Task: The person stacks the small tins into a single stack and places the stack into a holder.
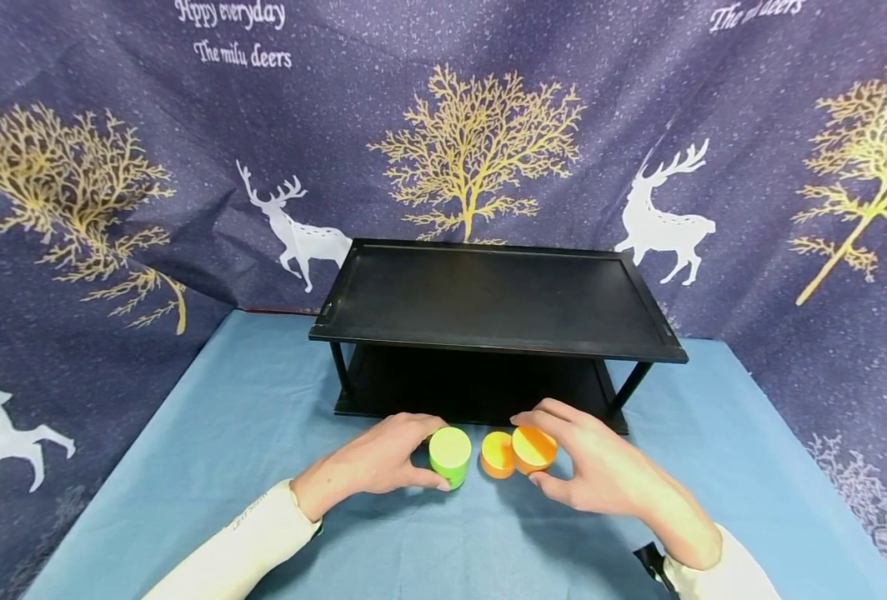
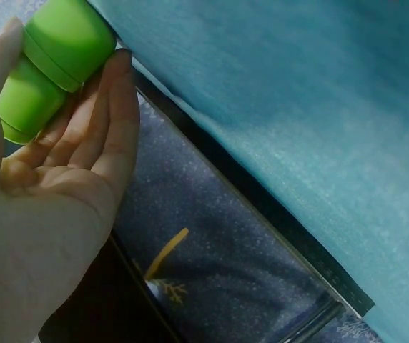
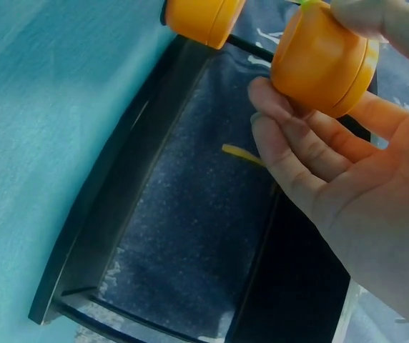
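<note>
White sleeves (image 1: pixel 241 542), two in number, reach in over the near side of the blue-covered table (image 1: pixel 714 467). Leftmost, the left hand (image 1: pixel 383 458) curls round two green jars (image 1: pixel 450 454) set one above the other, its thumb on their near side and its fingers on their far side; which of the two bears the grip I cannot tell. To their right is a pair of orange jars: the standing orange jar (image 1: pixel 497 455) is on the table, apart from any fingers, and beside it the held orange jar (image 1: pixel 535 450) is raised, pinched between the thumb and fingers of the right hand (image 1: pixel 586 458). All four jars are just in front of the lower front edge of a black two-tier rack (image 1: pixel 481 300), close to the middle of that edge. What the jars contain is hidden. Behind, a dark blue cloth (image 1: pixel 548 50) hangs, printed with three gold trees and white deer.
</note>
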Demonstrator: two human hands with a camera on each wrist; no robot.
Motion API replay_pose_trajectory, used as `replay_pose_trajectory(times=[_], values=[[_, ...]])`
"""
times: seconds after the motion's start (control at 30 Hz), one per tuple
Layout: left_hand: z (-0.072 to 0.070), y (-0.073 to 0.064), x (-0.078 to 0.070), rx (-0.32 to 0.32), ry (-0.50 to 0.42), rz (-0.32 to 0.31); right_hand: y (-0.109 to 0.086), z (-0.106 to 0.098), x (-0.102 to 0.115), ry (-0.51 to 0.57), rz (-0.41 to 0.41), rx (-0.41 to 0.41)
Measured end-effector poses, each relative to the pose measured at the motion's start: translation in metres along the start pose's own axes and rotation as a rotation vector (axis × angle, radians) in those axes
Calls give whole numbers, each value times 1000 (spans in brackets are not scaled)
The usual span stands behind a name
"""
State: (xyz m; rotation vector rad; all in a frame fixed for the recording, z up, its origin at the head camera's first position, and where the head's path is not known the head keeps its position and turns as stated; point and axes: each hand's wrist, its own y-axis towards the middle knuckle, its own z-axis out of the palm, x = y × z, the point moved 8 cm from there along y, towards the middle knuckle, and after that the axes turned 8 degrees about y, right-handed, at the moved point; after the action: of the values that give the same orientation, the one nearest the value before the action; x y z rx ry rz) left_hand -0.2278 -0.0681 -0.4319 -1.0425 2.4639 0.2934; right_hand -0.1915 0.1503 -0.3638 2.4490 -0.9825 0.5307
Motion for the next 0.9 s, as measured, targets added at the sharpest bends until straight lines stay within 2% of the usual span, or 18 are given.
replay_pose_trajectory(times=[0.37,0.9], values=[[1,1,1,-6,3,6,3,0,6,-8,-35,-16],[0,0,1,-3,-6,-1,13,2,12,32,-7,10]])
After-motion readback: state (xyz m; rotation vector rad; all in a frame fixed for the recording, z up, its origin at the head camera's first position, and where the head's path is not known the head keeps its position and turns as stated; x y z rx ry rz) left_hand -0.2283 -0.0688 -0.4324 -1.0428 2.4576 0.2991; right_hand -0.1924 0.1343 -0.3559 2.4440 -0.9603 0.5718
